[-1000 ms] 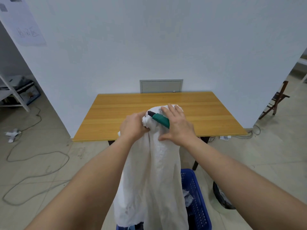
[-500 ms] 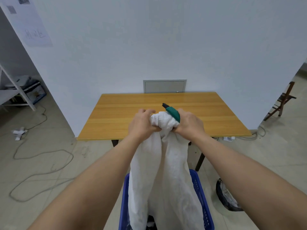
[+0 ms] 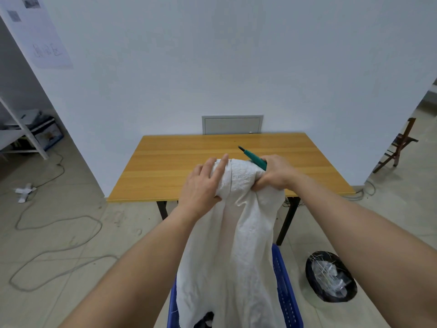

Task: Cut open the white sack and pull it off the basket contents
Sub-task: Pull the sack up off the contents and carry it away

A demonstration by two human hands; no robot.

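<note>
Loosening from a fist half a second ago, the left hand (image 3: 203, 185) lies flat on the sack (image 3: 231, 233), raised above the basket (image 3: 287, 297), while the right hand (image 3: 275, 172) clenches sack and cutter (image 3: 254, 158), suggesting regripping mid-pull.

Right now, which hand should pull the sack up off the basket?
Right hand, probably: it is fisted on the white sack top, beside the green cutter. Left hand lies with fingers spread, a looser grip, above the blue basket.
</note>
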